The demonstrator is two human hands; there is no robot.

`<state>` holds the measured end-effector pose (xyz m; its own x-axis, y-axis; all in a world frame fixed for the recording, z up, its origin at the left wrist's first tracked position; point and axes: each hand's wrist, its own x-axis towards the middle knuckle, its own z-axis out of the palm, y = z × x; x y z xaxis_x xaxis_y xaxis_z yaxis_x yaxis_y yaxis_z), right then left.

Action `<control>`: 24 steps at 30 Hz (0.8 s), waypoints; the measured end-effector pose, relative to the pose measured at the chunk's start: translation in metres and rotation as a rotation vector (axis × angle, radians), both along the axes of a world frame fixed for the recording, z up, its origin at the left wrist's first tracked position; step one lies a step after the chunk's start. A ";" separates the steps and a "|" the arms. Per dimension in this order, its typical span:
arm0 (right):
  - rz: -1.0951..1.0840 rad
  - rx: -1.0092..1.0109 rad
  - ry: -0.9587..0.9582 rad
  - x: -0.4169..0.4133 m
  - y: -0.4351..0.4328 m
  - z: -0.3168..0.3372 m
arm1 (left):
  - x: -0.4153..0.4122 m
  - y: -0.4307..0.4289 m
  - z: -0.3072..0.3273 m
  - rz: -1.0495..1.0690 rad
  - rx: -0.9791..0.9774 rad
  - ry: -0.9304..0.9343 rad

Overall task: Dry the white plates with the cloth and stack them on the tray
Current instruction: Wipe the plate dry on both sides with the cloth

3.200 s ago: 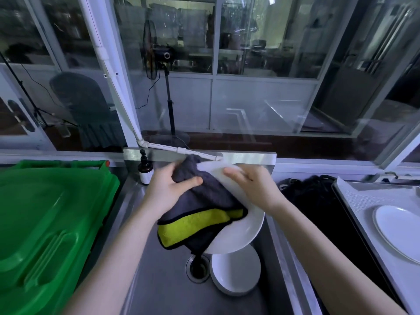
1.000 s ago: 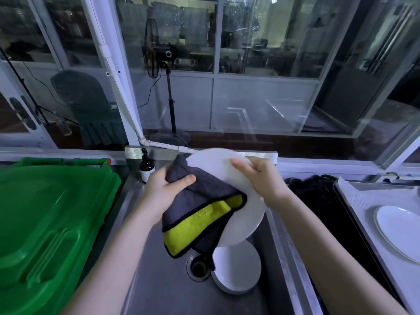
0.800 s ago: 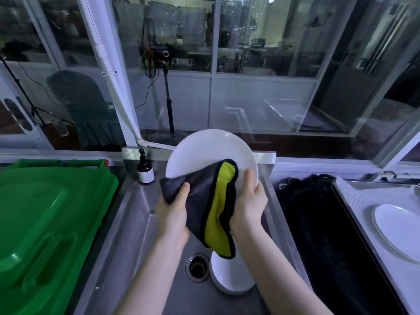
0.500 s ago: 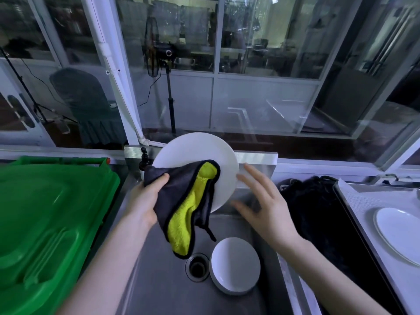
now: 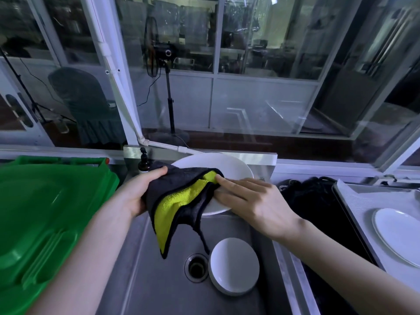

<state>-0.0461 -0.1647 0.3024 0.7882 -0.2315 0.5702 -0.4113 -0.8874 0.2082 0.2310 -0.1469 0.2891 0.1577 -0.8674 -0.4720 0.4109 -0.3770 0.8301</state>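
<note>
Half a second back the right grip (image 5: 252, 201) was spread in the air, clear of everything, and the white plate (image 5: 229, 169) stood nearly upright. Now the plate is tipped close to flat and the right grip is laid on it.

Its fingers lie straight across the plate's upper face, and one fingertip touches the yellow fold of the cloth (image 5: 179, 192). Whether the thumb hooks under the rim I cannot tell. The left grip (image 5: 136, 192) is curled round the grey and yellow cloth, thumb on top, at the plate's left edge. A loose tail of cloth hangs below it.

Plate and cloth are held in the air between the two grips. Straight beneath them is the sink (image 5: 159, 280), where a second white plate (image 5: 234, 264) rests just beside the drain (image 5: 196, 267). Well to the right of the right grip is the tray (image 5: 354, 201), with one plate on the tray (image 5: 400, 233) already.

My judgement is that wiping is under way and stacking has not begun for this plate. The main risk is a slip, because a wet glazed rim held only through bunched cloth could slide out of the left grip. If the right grip is only resting on top, it would not catch the plate, which would fall onto the one below. The hanging tail could also drag through the sink and pick up water.
</note>
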 end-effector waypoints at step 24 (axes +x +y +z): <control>-0.289 1.336 -1.081 0.055 0.011 -0.028 | -0.102 -0.007 -0.014 0.280 -0.722 -0.925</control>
